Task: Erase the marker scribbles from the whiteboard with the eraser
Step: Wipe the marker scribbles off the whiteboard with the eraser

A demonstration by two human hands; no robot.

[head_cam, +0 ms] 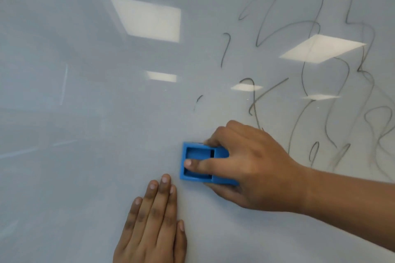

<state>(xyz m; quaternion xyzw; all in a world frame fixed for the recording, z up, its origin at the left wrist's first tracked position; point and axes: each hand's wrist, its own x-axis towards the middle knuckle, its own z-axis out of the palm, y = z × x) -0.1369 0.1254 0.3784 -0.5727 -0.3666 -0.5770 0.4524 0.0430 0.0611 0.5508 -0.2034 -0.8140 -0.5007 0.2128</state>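
Note:
A glossy whiteboard fills the whole view. Dark marker scribbles loop across its right half, from the top edge down to beside my right wrist. My right hand presses a blue plastic eraser flat against the board at lower centre, index finger lying in the eraser's hollow back. The eraser sits just left of the lowest scribbles. My left hand rests flat on the board below and left of the eraser, fingers together, holding nothing.
Ceiling light panels reflect as bright patches on the board. The left half of the board carries no marks. A short stray stroke lies above the eraser.

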